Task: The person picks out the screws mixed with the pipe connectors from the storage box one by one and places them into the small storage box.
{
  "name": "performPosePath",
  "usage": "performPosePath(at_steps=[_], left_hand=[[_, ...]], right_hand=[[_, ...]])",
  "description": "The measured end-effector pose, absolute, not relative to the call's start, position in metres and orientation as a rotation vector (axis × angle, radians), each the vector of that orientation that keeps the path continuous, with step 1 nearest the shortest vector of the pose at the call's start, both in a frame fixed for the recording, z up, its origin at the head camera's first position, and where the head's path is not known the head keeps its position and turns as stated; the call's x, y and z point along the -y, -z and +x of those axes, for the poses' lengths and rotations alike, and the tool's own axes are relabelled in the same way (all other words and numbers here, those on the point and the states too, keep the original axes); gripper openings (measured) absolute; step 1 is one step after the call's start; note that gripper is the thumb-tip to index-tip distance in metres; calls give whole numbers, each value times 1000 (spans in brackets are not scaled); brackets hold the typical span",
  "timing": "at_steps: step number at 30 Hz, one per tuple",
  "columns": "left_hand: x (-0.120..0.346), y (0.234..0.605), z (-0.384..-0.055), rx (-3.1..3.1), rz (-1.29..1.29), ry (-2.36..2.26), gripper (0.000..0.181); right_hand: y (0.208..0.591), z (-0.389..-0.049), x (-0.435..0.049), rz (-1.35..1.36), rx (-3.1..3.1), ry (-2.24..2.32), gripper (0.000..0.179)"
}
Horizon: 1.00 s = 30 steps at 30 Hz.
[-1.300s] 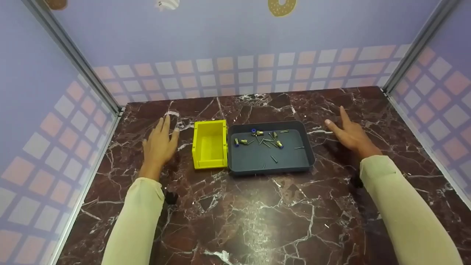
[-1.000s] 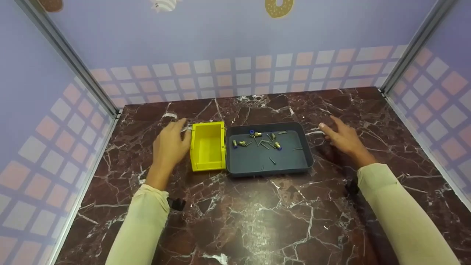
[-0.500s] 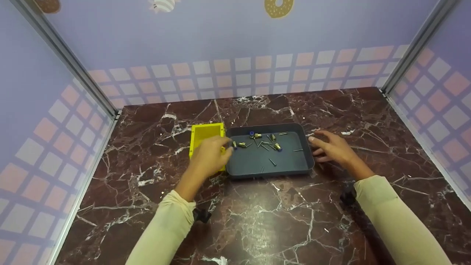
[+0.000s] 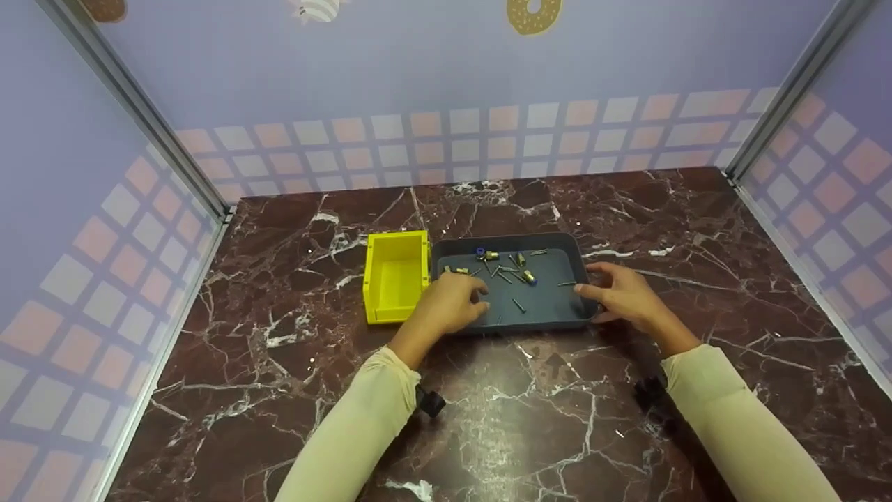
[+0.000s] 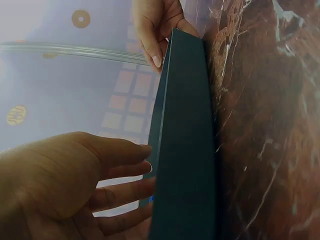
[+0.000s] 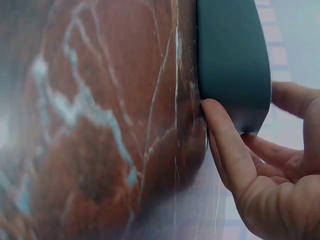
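Observation:
A dark grey shallow tray (image 4: 550, 307) lies on the table with several loose screws (image 4: 519, 305) and brass push-in fittings (image 4: 528, 277) with blue collars inside. My right hand (image 4: 624, 296) grips the tray's right end, thumb over the rim. In the right wrist view, its fingers (image 6: 227, 137) reach along the outer wall down to the tray's bottom edge. Over the tray's left front part is my left hand (image 4: 446, 303), fingers loosely bent and holding nothing. The left wrist view shows its fingertips (image 5: 145, 152) right at the tray's rim. This hand hides some of the tray's left side.
Against the tray's left side stands a yellow open-front bin (image 4: 399, 279) with nothing in it. The marbled dark red table (image 4: 488, 418) is enclosed by light purple panels (image 4: 446, 63) at the back and both sides.
My left hand has moved right, from beside the yellow bin, across it, to over the tray. My right hand has come in from the right and taken hold of the tray's right end.

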<state>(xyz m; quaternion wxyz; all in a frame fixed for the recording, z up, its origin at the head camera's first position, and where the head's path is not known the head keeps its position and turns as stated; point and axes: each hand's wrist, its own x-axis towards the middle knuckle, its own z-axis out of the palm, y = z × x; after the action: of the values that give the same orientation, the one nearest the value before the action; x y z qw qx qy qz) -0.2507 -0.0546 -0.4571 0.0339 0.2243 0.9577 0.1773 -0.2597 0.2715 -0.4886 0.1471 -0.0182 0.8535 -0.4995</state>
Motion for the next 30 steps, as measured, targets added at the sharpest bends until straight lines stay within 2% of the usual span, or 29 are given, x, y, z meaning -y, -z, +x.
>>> performPosePath(at_steps=[6,17,23,30], left_hand=[[35,463,-250,-2924,483,-514,32],[23,469,-255,-2835,298,-644,31],[17,467,-256,-2818,155,-638,38],[13,469,-257,-2822,128,-659,38]], right_hand=[[489,-258,-274,-12,-2439,1468,81],[493,-261,-270,-35,-2502,1447,76],[492,-262,-270,-27,-2476,1467,78],[495,-262,-272,-42,-2573,1394,73]])
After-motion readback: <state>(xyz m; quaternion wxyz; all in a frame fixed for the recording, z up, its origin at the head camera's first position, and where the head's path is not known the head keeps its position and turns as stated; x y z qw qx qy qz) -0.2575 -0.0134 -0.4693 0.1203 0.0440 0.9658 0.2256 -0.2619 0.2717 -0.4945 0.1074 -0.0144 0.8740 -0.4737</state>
